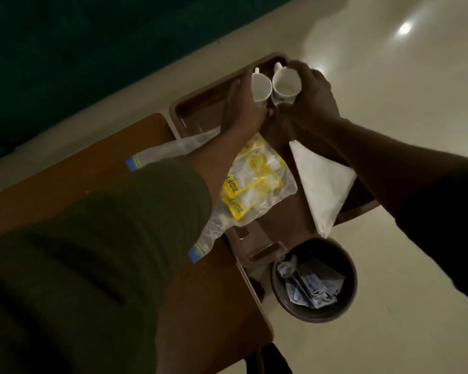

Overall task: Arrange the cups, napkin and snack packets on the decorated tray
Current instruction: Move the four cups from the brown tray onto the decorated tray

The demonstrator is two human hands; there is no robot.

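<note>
Right now I have both hands at the far end of the tray [197, 109], each on a white cup. My left hand [241, 103] wraps the outer side of the left cup [260, 86], fingers curled round its wall. My right hand [312, 93] grips the right cup [285, 83] from the other side, palm against it. Both cups are tipped so their mouths face me, and they sit side by side, rims touching or very nearly so; I cannot tell whether their bases rest on the tray or are lifted off it.

Nearer to me, on the middle of the tray, lies a clear zip bag [250, 182] of yellow snack packets, just beside my left forearm, its blue-striped end hanging over the near rim. A second clear bag [170, 151] lies under my left arm, reaching from the tray onto the table [79, 182]. The napkin [320, 182], folded to a triangle, lies on the right part of the tray under my right forearm, its point past the rim.

Below the tray's near end stands a round bin [347, 290] on the floor [403, 130], with crumpled paper in it.
</note>
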